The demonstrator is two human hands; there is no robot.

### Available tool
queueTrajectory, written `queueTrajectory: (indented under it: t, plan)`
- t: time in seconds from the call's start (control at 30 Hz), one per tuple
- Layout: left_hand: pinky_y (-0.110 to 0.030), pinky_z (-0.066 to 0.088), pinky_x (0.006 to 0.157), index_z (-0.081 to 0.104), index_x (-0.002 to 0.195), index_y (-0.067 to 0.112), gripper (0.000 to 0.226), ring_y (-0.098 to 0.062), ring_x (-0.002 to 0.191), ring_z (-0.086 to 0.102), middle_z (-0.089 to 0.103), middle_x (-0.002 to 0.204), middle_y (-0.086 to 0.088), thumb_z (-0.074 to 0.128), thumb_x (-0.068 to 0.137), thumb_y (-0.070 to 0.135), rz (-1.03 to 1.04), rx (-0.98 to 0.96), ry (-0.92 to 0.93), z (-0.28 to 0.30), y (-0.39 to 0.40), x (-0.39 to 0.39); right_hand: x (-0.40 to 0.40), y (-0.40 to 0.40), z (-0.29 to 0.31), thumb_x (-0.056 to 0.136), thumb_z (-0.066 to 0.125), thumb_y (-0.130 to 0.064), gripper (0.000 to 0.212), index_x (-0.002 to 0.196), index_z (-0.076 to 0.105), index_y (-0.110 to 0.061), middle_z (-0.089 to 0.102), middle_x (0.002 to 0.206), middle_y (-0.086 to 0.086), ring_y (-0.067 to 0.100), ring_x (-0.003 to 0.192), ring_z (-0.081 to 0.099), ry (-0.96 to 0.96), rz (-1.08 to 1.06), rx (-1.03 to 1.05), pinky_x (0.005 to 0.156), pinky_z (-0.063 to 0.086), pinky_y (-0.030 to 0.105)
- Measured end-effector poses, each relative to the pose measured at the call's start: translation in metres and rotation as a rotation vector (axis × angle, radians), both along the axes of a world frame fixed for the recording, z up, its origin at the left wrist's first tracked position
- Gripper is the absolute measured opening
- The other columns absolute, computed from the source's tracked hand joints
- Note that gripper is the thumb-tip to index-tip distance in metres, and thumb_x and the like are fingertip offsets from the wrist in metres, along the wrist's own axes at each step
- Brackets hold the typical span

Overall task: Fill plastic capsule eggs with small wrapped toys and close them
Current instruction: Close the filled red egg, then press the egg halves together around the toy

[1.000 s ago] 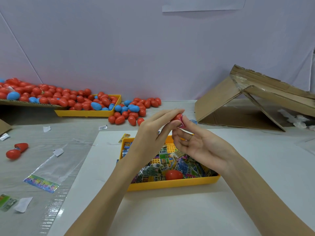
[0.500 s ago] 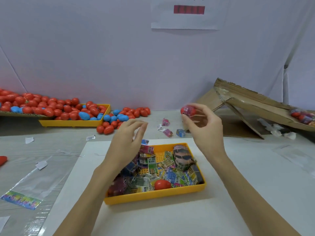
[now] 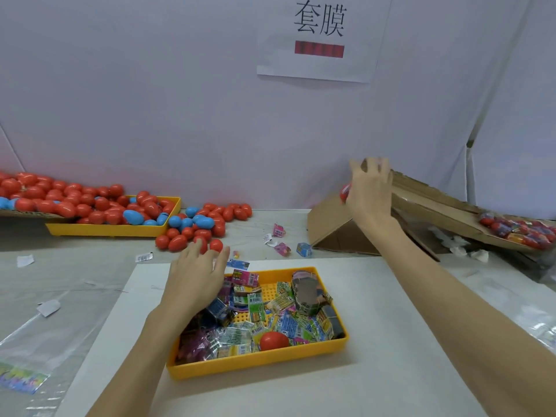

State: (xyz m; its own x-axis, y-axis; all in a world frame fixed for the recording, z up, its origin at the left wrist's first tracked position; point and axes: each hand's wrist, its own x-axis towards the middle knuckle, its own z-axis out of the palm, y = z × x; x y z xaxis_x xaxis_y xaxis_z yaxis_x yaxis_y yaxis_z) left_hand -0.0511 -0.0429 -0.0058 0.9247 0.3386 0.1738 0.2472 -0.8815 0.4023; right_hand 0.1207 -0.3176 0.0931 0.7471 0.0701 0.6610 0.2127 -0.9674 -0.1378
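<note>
Right hand (image 3: pixel 369 191) is out at the far right over the cardboard (image 3: pixel 421 191), grip curled on a red egg (image 3: pixel 345 191). Left hand (image 3: pixel 197 281) hovers, fingers spread, over the near tray (image 3: pixel 258 364) of toys (image 3: pixel 288 320).

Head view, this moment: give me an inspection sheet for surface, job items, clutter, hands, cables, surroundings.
Surface: white sheet on a pale table.
Job items: yellow toy tray holds wrapped toys and one red egg; red and blue eggs heaped in the far yellow tray and spilling beside it.
Clutter: loose wrapped toys, paper scraps, clear plastic bags at left.
Hands: left hand open above the toy tray's far left corner; right hand raised at the cardboard ramp, a filled egg at its palm, grip unclear.
Cables: nothing seen.
Surroundings: white backdrop, paper sign, filled eggs at the ramp's low end.
</note>
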Motion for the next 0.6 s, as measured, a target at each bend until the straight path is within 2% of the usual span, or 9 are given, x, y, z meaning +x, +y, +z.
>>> queueTrajectory:
  t: [0.1, 0.17, 0.23, 0.33, 0.4, 0.47, 0.53, 0.6]
  plan:
    - [-0.045, 0.032, 0.112, 0.064, 0.138, 0.018, 0.05, -0.032, 0.145, 0.038, 0.05, 0.152, -0.017, 0.029, 0.111, 0.042, 0.001, 0.028, 0.029, 0.001, -0.002, -0.002, -0.025, 0.043, -0.015, 0.093, 0.063, 0.003, 0.046, 0.138, 0.061, -0.005, 0.05, 0.15, 0.021, 0.037, 0.146, 0.036, 0.002, 0.259, -0.022, 0.119, 0.033, 0.044]
    - [-0.044, 0.035, 0.109, 0.067, 0.13, 0.013, 0.052, -0.033, 0.14, 0.043, 0.057, 0.143, -0.016, 0.029, 0.111, 0.042, 0.008, 0.004, 0.035, 0.0, -0.002, -0.003, -0.042, 0.079, -0.03, 0.099, 0.055, 0.002, 0.04, 0.137, 0.061, -0.006, 0.055, 0.145, 0.017, 0.031, 0.14, 0.043, 0.108, 0.462, 0.006, 0.112, 0.04, 0.038]
    - [-0.043, 0.035, 0.11, 0.067, 0.128, 0.012, 0.051, -0.034, 0.139, 0.044, 0.057, 0.144, -0.015, 0.029, 0.111, 0.04, 0.026, -0.014, 0.048, 0.0, 0.0, -0.004, -0.052, 0.112, -0.046, 0.102, 0.052, -0.002, 0.035, 0.135, 0.062, -0.007, 0.06, 0.134, 0.014, 0.03, 0.128, 0.051, 0.207, 0.576, -0.014, 0.103, 0.045, 0.038]
    - [-0.044, 0.037, 0.111, 0.067, 0.122, 0.009, 0.049, -0.034, 0.136, 0.045, 0.056, 0.144, -0.016, 0.027, 0.112, 0.035, 0.04, -0.035, 0.05, -0.001, -0.001, -0.004, -0.051, 0.142, -0.067, 0.099, 0.052, 0.004, 0.039, 0.132, 0.064, -0.012, 0.063, 0.125, 0.011, 0.031, 0.119, 0.056, 0.312, 0.566, -0.057, 0.095, 0.049, 0.039]
    - [-0.045, 0.037, 0.11, 0.066, 0.118, 0.006, 0.047, -0.035, 0.136, 0.045, 0.057, 0.14, -0.014, 0.027, 0.113, 0.033, 0.041, -0.058, 0.042, -0.001, -0.001, -0.002, -0.042, 0.148, -0.078, 0.099, 0.053, 0.002, 0.046, 0.14, 0.06, -0.017, 0.058, 0.138, 0.012, 0.034, 0.129, 0.053, 0.424, 0.535, -0.078, 0.104, 0.048, 0.045]
    - [-0.044, 0.037, 0.109, 0.066, 0.117, 0.006, 0.047, -0.035, 0.136, 0.045, 0.057, 0.137, -0.014, 0.027, 0.112, 0.032, 0.037, -0.055, 0.038, -0.002, -0.001, -0.001, -0.031, 0.147, -0.087, 0.101, 0.052, 0.001, 0.057, 0.153, 0.046, -0.021, 0.04, 0.158, 0.016, 0.037, 0.145, 0.038, 0.541, 0.485, -0.143, 0.115, 0.039, 0.051]
    - [-0.043, 0.034, 0.112, 0.065, 0.124, 0.007, 0.048, -0.033, 0.14, 0.042, 0.054, 0.145, -0.013, 0.026, 0.113, 0.033, 0.036, -0.038, 0.045, -0.002, -0.002, -0.002, -0.02, 0.145, -0.094, 0.101, 0.05, 0.001, 0.064, 0.158, 0.038, -0.024, 0.026, 0.166, 0.018, 0.04, 0.151, 0.028, 0.637, 0.467, -0.194, 0.12, 0.032, 0.054]
    - [-0.042, 0.031, 0.115, 0.064, 0.13, 0.009, 0.048, -0.031, 0.143, 0.039, 0.049, 0.152, -0.012, 0.026, 0.113, 0.034, 0.034, -0.018, 0.053, -0.001, -0.002, -0.002, -0.01, 0.148, -0.099, 0.1, 0.051, 0.001, 0.061, 0.157, 0.041, -0.021, 0.035, 0.162, 0.019, 0.04, 0.147, 0.037, 0.628, 0.48, -0.142, 0.118, 0.037, 0.052]
